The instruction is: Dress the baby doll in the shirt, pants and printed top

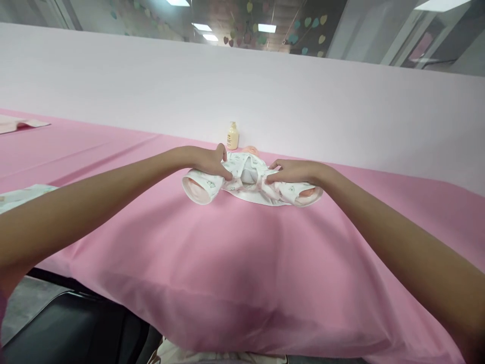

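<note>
A small white baby garment with a faint print lies on the pink-covered table, around a peach-coloured doll that is mostly hidden. A gap in the middle of the cloth shows a pale white patch. My left hand grips the garment's left side, its thumb raised and fingers on the fabric, beside a wide open cuff. On the right side, my right hand pinches the cloth next to the other cuff, where some peach colour shows inside. Whether these cuffs are sleeves or legs I cannot tell.
A cream pump bottle stands behind the garment against the white wall. Folded cloth lies at the left, with a pinkish piece farther back. A black chair is below the table at the lower left.
</note>
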`<act>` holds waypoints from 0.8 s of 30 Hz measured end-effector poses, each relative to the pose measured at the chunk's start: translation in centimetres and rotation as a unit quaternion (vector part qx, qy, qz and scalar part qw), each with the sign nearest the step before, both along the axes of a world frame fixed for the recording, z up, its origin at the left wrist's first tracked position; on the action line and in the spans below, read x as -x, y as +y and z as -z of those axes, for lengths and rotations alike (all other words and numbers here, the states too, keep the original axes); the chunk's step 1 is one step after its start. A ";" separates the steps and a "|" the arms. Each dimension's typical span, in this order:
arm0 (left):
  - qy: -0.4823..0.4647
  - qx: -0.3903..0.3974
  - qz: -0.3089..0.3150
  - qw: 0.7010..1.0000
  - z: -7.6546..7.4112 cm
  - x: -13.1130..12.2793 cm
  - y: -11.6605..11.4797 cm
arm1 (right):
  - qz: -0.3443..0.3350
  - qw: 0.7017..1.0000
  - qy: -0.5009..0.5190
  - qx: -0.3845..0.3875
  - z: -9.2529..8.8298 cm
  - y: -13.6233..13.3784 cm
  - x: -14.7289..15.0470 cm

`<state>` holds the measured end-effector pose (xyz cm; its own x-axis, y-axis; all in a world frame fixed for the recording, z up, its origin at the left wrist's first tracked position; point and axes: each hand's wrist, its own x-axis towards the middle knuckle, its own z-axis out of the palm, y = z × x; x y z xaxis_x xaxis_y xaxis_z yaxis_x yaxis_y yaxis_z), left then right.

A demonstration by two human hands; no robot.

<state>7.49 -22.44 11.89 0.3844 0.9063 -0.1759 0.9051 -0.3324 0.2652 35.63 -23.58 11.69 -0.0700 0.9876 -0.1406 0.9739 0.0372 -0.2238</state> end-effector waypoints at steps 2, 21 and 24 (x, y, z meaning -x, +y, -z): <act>0.007 -0.002 -0.005 1.000 0.3 0.0 0.2 | 0.005 0.999 0.017 0.043 0.7 -0.6 0.3; -0.053 0.064 0.012 0.997 10.2 0.2 -5.5 | -0.032 0.984 0.171 0.028 11.7 -8.2 1.2; -0.057 0.051 0.026 0.997 9.9 1.1 -6.4 | -0.029 0.983 0.183 -0.007 12.2 -8.6 -0.9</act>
<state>6.42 -28.81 2.00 0.4532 0.8643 -0.2180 0.8494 -0.3446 0.3997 36.56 -32.15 -0.53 -0.1703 0.9820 -0.0816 0.8240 0.0965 -0.5583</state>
